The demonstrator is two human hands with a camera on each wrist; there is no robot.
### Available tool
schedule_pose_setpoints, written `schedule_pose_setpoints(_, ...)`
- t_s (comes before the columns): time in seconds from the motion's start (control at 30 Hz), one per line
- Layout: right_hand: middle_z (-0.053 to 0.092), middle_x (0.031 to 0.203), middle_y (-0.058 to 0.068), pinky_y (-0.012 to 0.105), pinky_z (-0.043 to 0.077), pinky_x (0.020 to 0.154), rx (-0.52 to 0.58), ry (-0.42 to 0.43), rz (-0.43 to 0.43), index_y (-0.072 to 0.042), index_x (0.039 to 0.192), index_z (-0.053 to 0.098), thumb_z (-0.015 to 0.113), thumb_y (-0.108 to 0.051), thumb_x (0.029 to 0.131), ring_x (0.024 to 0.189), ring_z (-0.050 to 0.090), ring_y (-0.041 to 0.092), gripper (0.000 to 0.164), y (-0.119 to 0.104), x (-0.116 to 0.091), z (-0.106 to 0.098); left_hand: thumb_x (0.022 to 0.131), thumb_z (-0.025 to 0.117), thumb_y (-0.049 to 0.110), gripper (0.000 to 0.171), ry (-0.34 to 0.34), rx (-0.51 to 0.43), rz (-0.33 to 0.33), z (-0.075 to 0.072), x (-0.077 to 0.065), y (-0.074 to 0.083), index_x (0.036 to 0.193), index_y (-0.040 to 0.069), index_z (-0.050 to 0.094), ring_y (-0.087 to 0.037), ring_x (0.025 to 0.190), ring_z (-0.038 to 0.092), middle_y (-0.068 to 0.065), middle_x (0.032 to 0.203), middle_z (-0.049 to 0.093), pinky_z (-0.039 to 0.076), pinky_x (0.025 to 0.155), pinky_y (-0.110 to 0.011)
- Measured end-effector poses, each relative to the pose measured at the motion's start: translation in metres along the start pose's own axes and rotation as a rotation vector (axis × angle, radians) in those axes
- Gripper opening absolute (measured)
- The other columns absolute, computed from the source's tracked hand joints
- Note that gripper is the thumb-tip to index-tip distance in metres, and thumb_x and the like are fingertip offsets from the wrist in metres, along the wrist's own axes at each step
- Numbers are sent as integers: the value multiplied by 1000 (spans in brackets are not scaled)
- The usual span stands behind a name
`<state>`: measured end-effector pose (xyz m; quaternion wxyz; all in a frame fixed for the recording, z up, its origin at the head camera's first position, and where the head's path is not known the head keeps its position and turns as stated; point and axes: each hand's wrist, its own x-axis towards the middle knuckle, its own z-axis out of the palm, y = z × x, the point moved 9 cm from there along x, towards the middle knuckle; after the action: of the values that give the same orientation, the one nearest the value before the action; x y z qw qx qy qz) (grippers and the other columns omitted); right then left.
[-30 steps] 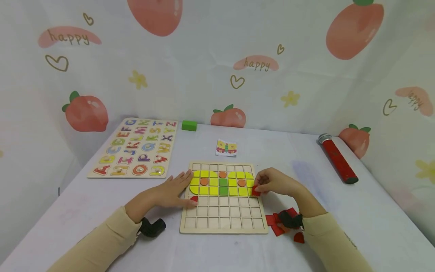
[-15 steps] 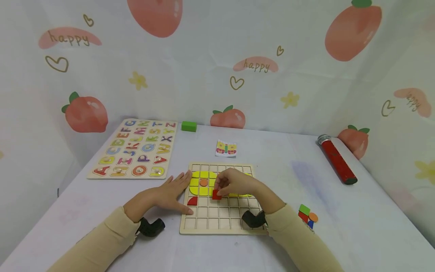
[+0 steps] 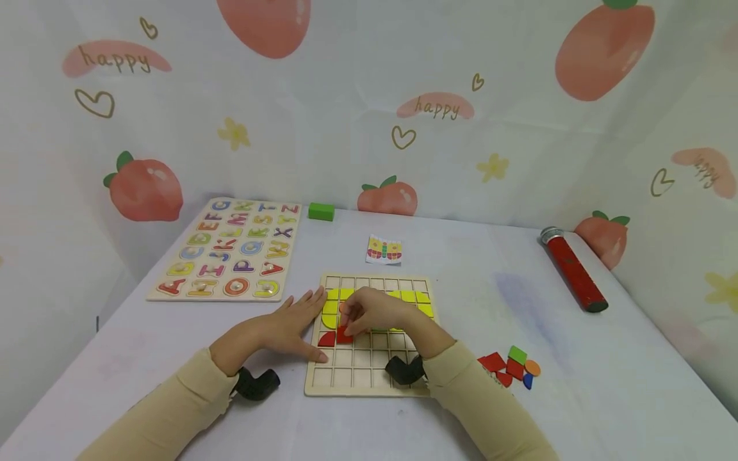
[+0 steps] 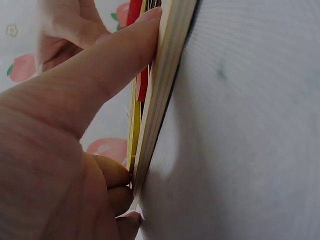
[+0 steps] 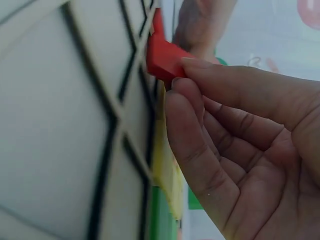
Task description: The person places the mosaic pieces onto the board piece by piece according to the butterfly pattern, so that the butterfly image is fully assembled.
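Note:
My right hand (image 3: 377, 312) pinches a red square tile (image 5: 167, 59) between thumb and fingertips. The tile is at the wooden grid board (image 3: 380, 389), beside a red quarter-circle tile (image 3: 327, 339) that lies in a cell at the left edge. My left hand (image 3: 285, 333) rests with straight fingers along the board's left rim, thumb on its lower left part, as the left wrist view also shows. Yellow tiles (image 3: 330, 307) fill cells in the rows above. The right hand hides the middle of the pattern, including most of an orange round tile.
Loose red, green, orange and blue tiles (image 3: 515, 369) lie right of the board, partly behind the right sleeve. Behind the board is a small pattern card (image 3: 384, 250). An alphabet puzzle board (image 3: 227, 256), a green block (image 3: 321, 212) and a red microphone (image 3: 573, 269) stand farther out.
My right hand has carried the red square tile leftward across the board, from its right edge to beside the red quarter-circle tile. My left hand has stayed at the left rim.

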<state>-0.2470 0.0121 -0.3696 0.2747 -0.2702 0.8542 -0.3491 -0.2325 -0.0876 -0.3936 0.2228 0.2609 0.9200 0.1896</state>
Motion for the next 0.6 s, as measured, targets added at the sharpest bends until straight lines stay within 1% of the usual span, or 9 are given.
schedule_pose_setpoints(0.1, 63, 74, -2, 18, 47, 64, -44, -1, -3, -8, 82, 68, 71, -9, 81, 68, 54, 10, 4, 0, 1, 2, 69, 72, 59, 117, -2, 2, 0, -1, -1, 0, 149, 2, 8, -33, 146, 1, -13, 158, 4, 0, 115, -58)
schedule_pose_setpoints(0.23, 62, 73, -3, 17, 46, 64, -73, 7, -4, -10, 80, 69, 72, -12, 81, 68, 53, 9, 4, 2, 2, 2, 69, 73, 57, 116, -1, 8, -7, -2, 0, -1, 150, 3, 10, -31, 146, 2, -11, 158, 5, 1, 115, -57)
schedule_pose_setpoints(0.4, 61, 71, -4, 16, 45, 62, -83, 11, -10, -8, 79, 68, 73, -11, 80, 66, 52, 8, 5, 2, 2, 3, 69, 73, 57, 114, 2, 8, -15, -1, 1, -2, 150, 5, 12, -28, 146, 3, -9, 158, 6, 3, 116, -55)
schedule_pose_setpoints(0.6, 60, 71, -2, 15, 43, 59, -71, 13, -17, -4, 80, 68, 72, -8, 80, 64, 50, 7, 5, 2, 1, 4, 68, 73, 58, 114, 6, 7, -5, -1, 2, -3, 149, 5, 13, -29, 146, 3, -10, 158, 7, 3, 116, -56)
